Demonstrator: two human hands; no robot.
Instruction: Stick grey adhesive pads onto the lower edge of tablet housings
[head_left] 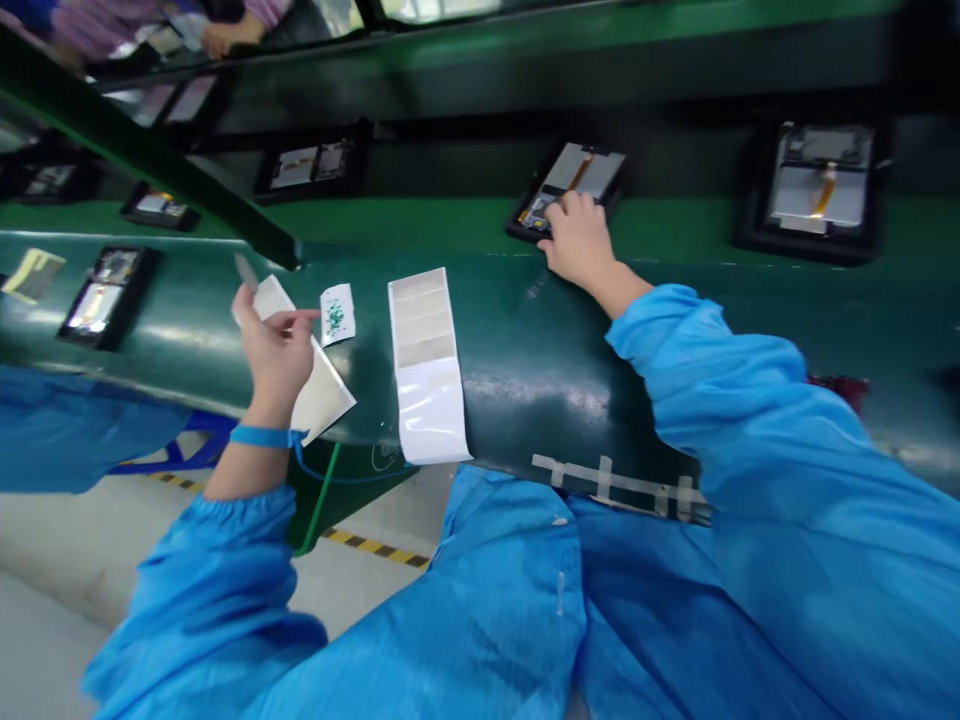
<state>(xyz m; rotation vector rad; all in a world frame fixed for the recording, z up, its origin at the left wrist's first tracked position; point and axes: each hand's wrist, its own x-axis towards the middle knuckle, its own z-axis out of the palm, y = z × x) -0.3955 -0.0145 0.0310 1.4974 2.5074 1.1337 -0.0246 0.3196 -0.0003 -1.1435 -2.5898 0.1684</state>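
One upper-centre device [579,168] lies open, seemingly unfinished, under the half-spread right hand [579,240]; the left hand [276,355] pinches a blurred sliver [244,270].

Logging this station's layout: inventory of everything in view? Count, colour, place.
Work surfaces: several, green and dark, across middle and top
Electronic units: at least seven, black-silver, upper half
Long sheets: two, white-beige, centre and left of centre
Small marked sheet: one, white-green, left of centre
Yellowish sheet: one, far left
Thin item: one, pale, left of centre, blurred
Post: one, green, upper left
Tape strips: several, whitish, near edge
Co-worker's hand: one, pinkish sleeve, top left
Wrist strap: one, blue, left wrist
Sleeves: two, blue, foreground
Left hand: one, bare, beside small marked sheet
Right hand: one, bare, on a unit
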